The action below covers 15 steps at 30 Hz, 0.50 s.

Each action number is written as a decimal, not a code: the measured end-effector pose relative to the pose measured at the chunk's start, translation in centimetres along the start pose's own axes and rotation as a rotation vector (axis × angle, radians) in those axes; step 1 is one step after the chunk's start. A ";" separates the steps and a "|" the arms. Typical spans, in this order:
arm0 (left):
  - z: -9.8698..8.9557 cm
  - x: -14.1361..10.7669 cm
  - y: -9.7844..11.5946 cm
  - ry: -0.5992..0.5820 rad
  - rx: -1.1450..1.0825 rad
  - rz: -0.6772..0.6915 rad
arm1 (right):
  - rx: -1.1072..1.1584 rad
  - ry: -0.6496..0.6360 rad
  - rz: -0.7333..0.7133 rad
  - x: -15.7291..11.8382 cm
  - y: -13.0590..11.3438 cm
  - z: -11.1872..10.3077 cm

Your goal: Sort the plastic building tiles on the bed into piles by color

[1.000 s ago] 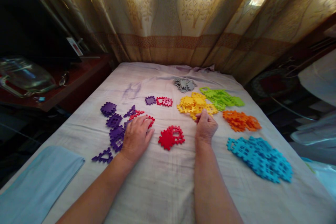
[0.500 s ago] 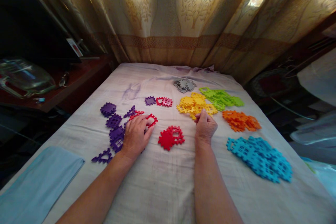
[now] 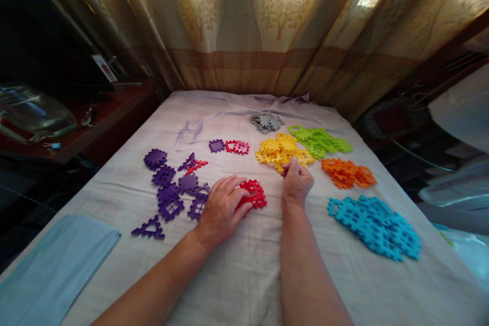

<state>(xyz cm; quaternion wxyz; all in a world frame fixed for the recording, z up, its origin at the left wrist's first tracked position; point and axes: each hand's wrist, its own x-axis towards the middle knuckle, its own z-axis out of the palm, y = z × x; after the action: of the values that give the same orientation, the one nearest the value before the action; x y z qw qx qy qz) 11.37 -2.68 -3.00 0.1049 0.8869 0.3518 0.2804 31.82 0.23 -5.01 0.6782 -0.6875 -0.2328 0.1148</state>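
My left hand (image 3: 225, 204) is over the small red pile (image 3: 255, 193) in the middle of the bed, its fingers curled round a red piece whose shape is partly hidden. My right hand (image 3: 296, 181) is closed beside the front of the yellow pile (image 3: 280, 150); whatever its fingers may hold is hidden. Several purple pieces (image 3: 170, 204) lie spread left of my left hand. A red triangular piece (image 3: 197, 165) touches a purple one. Farther back, a purple square (image 3: 216, 145) sits beside red pieces (image 3: 237, 146).
Grey (image 3: 266, 122), lime green (image 3: 321, 141), orange (image 3: 348, 173) and blue (image 3: 376, 226) piles lie at the back and right. A folded light-blue cloth (image 3: 57, 265) is at the left edge. Behind the bed hangs a curtain (image 3: 237, 25); a glass vessel (image 3: 34, 112) stands at left.
My left hand has moved right to the red pile, and the red ring-like piece that was at its fingers has moved there too. My right hand has stayed by the yellow pile.
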 end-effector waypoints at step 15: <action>-4.9 0.6 -7.8 -0.074 0.426 -0.437 | -0.017 0.007 -0.009 0.0 0.1 0.0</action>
<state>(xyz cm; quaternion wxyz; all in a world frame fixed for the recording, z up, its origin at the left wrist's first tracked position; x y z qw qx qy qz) 4.44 3.37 -1.72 -0.0128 0.8017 0.5813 0.1386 31.86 0.27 -5.08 0.6737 -0.6925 -0.2345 0.1074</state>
